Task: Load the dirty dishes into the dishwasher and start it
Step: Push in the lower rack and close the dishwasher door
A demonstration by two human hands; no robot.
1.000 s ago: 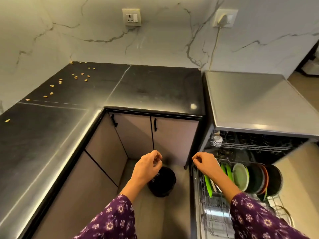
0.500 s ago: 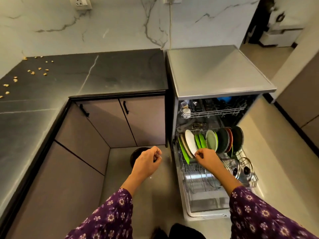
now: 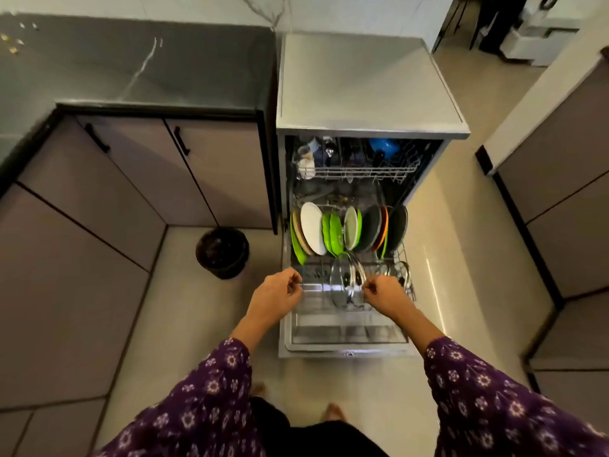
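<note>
Head view. The dishwasher [image 3: 372, 84] stood open, its lower rack [image 3: 409, 288] out over the lowered door [image 3: 346, 341]. Plates [image 3: 311, 227] stood on edge in the rear row, and a glass lid [image 3: 347, 282] leaned in the front section.

The left hand [image 3: 280, 291] lay at the rack's front left corner and the right hand [image 3: 384, 293] just beside the lid's rim. The two were apart, fingers curled. Whether either gripped wire could not be told through the blur.

Judgement: the step appeared to be sliding the rack home.

Recommended: seat the lid between the tines first, then push evenly with both hands on the front rail. Otherwise the lid may tip against the plates or foul the upper rack [image 3: 359, 173].
</note>
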